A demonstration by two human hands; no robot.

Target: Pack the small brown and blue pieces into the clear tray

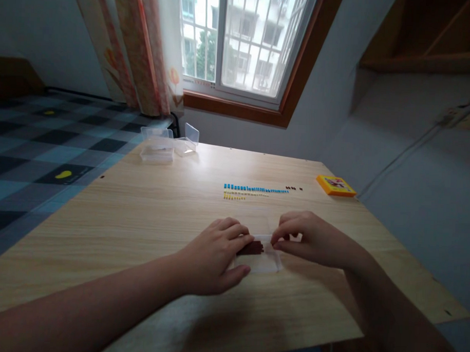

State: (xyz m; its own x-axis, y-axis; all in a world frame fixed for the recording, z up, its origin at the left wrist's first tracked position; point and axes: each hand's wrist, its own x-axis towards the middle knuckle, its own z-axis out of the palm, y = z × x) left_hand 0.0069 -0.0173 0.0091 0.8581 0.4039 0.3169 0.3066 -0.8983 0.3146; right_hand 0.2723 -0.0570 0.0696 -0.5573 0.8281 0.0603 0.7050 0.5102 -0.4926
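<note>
Near the middle of the table lies a clear plastic box [271, 262], with a bundle of dark brown strip-like pieces [251, 247] inside. My left hand [219, 255] rests over the left part of the box, fingers stretched out and thumb apart, its fingertips against the brown pieces. At the right edge of the box, my right hand [308, 237] has thumb and forefinger pinched together; anything between them is too small to make out. Beyond the hands are a row of small blue pieces [253, 188], small yellow pieces [232, 197] and a few tiny dark pieces [291, 187].
The wooden table [140, 234] carries clear open boxes [157, 151] at its far left. A yellow-orange box [336, 185] lies by the right edge. Left of the table is a bed with checked bedding [54, 154]; behind stand a curtain [135, 49] and a barred window [247, 43].
</note>
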